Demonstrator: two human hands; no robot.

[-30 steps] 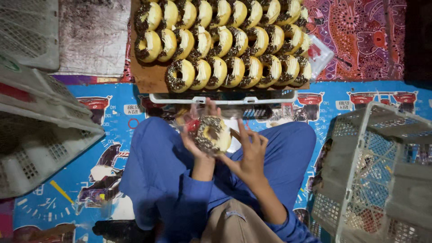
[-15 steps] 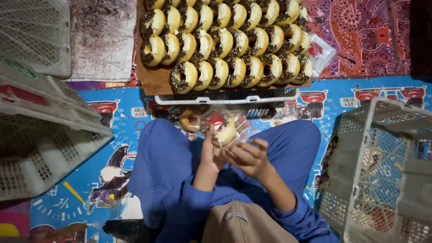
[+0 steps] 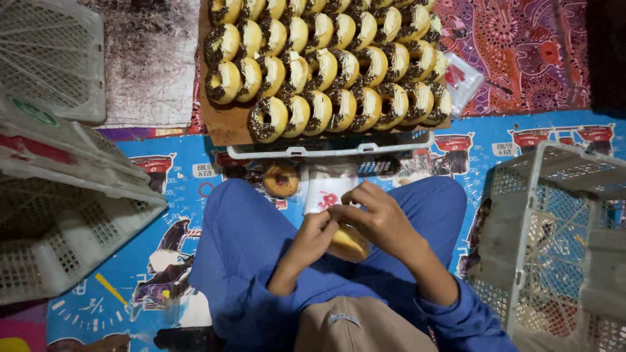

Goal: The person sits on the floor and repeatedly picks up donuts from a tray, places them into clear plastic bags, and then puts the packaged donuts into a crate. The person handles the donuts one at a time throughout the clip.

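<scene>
My left hand [image 3: 308,242] and my right hand [image 3: 377,220] meet over my lap, both gripping one doughnut [image 3: 349,242] that sits inside a clear plastic bag [image 3: 324,190] with a red mark. The doughnut is mostly hidden by my fingers; only its golden side shows. I sit cross-legged in blue trousers. Rows of several chocolate-sprinkled doughnuts [image 3: 326,62] stand on edge on a wooden board [image 3: 218,124] just beyond my knees.
A loose doughnut [image 3: 280,179] lies on the blue printed mat [image 3: 130,274] under a white tray rim [image 3: 326,148]. White plastic crates [image 3: 59,215] stack at the left and another crate [image 3: 548,248] stands at the right. A small plastic bag [image 3: 464,78] lies by the board.
The doughnut was held up with its sprinkled face showing; it has since been turned and lowered toward my lap, and both hands have closed around it in the bag.
</scene>
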